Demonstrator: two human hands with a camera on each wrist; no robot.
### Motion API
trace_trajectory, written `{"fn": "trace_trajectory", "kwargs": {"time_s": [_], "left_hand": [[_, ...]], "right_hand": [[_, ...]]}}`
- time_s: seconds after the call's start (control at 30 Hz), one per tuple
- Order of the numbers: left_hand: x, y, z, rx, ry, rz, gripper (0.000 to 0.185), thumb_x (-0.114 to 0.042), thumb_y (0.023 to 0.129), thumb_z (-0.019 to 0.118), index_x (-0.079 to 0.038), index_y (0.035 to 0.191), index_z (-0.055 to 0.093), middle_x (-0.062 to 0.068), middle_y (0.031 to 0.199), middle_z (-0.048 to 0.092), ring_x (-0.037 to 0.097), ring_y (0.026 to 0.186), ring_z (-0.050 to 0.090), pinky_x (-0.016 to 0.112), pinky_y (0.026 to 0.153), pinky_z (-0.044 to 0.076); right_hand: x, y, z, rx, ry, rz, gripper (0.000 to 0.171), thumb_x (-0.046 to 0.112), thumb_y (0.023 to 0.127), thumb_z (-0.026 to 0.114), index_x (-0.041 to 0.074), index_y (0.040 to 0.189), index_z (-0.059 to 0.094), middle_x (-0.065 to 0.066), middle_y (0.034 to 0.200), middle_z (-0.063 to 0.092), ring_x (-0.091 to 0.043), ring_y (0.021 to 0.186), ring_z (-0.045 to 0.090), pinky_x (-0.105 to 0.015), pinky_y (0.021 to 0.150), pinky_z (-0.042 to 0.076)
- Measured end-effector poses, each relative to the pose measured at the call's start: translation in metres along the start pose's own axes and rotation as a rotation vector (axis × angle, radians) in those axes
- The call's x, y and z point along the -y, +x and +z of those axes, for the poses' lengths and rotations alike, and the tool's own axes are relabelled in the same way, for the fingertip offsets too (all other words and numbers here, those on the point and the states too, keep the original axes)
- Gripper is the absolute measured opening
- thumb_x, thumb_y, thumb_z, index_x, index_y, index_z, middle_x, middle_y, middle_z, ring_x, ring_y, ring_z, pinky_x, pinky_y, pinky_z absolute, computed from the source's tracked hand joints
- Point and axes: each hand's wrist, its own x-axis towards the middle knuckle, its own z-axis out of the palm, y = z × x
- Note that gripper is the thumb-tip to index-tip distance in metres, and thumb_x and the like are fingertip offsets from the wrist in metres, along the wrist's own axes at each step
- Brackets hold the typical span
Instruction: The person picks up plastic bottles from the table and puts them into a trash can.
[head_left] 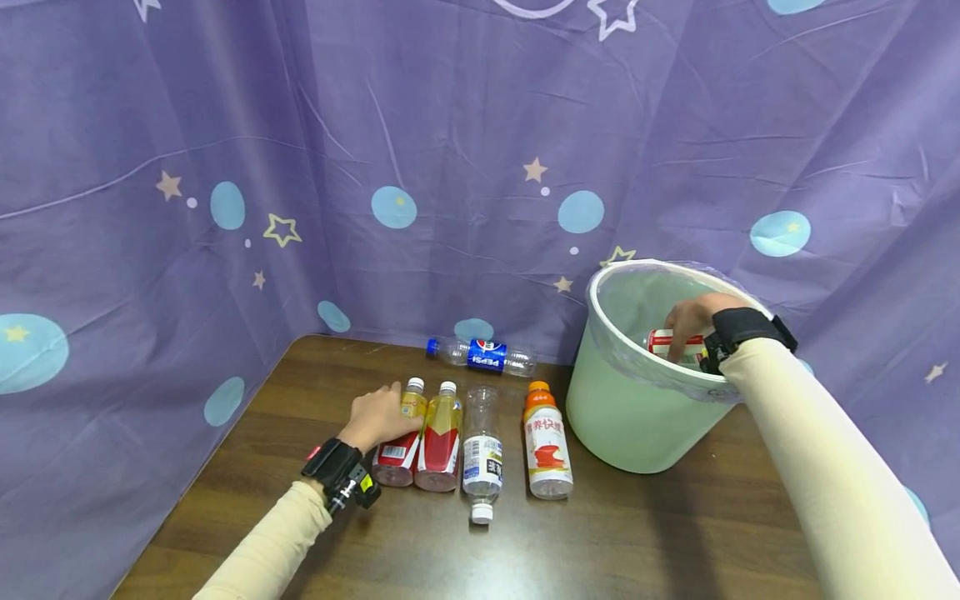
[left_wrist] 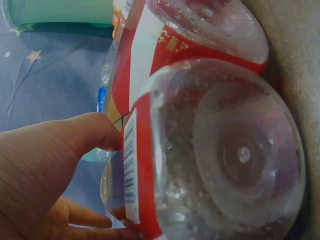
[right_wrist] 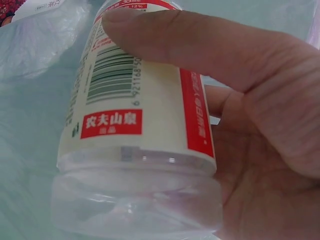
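Inside the pale green bin (head_left: 637, 417), my right hand (head_left: 697, 317) grips a clear plastic bottle (right_wrist: 145, 100) with a cream and red label. The right wrist view shows the thumb across its barcode side and the fingers behind. On the table, my left hand (head_left: 380, 417) holds the leftmost red-labelled bottle (head_left: 395, 454), thumb on one side and fingers on the other. A matching red-labelled bottle (head_left: 438, 446) lies right against it. Farther right come a clear bottle (head_left: 482, 458) with its white cap toward me and an orange-capped bottle (head_left: 547, 446).
An empty Pepsi bottle (head_left: 483, 356) lies crosswise near the back edge of the wooden table (head_left: 600, 533). A clear liner covers the bin's rim. Purple patterned curtain (head_left: 450, 150) hangs behind. Another item with a printed label (right_wrist: 30, 10) is in the bin.
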Motion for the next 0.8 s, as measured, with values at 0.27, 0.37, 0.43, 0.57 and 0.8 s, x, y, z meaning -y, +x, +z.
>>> {"fn": "trace_trajectory", "kwargs": {"time_s": [0.27,0.37,0.43,0.57,0.8], "left_hand": [[-0.0045,0.0001,0.0010,0.048,0.005,-0.027,0.098,-0.057,0.079,0.071,0.009,0.147,0.043,0.027,0.137,0.062,0.043,0.115,0.066,0.053,0.088,0.054],[-0.0062,-0.0005,0.0001,0.054,0.010,-0.032,0.099,-0.056,0.079,0.072,0.010,0.147,0.043,0.027,0.135,0.062,0.042,0.112,0.066,0.052,0.086,0.055],[-0.0067,-0.0012,-0.0005,0.054,0.020,-0.033,0.100,-0.055,0.078,0.073,0.010,0.147,0.042,0.027,0.133,0.063,0.042,0.111,0.067,0.052,0.085,0.055],[-0.0057,-0.0028,0.0002,0.043,0.037,-0.029,0.102,-0.052,0.074,0.077,0.012,0.145,0.043,0.027,0.129,0.065,0.042,0.106,0.068,0.052,0.083,0.055],[-0.0006,-0.0029,0.0086,0.036,0.029,-0.026,0.106,-0.050,0.071,0.081,0.014,0.145,0.041,0.027,0.124,0.067,0.040,0.102,0.069,0.052,0.081,0.056]], "right_hand": [[0.0007,-0.0010,0.0014,0.009,0.013,-0.008,0.033,0.024,0.079,0.078,0.003,0.103,0.069,-0.004,0.090,0.073,-0.018,0.082,0.067,-0.031,0.073,0.054],[-0.0005,-0.0010,0.0019,0.008,0.030,-0.008,0.042,0.024,0.079,0.078,-0.001,0.111,0.067,-0.006,0.094,0.072,-0.019,0.084,0.067,-0.032,0.075,0.054],[-0.0022,-0.0002,0.0020,-0.003,0.023,-0.006,0.051,0.024,0.078,0.078,-0.004,0.120,0.065,-0.010,0.101,0.072,-0.023,0.091,0.067,-0.037,0.080,0.055],[-0.0046,0.0023,0.0008,0.000,0.021,0.010,0.072,0.024,0.081,0.078,-0.011,0.137,0.049,-0.027,0.117,0.070,-0.042,0.110,0.066,-0.053,0.099,0.050],[-0.0057,0.0043,-0.0006,0.008,0.039,0.041,0.080,0.028,0.086,0.075,-0.011,0.145,0.038,-0.034,0.121,0.067,-0.045,0.118,0.066,-0.066,0.103,0.042]]}}
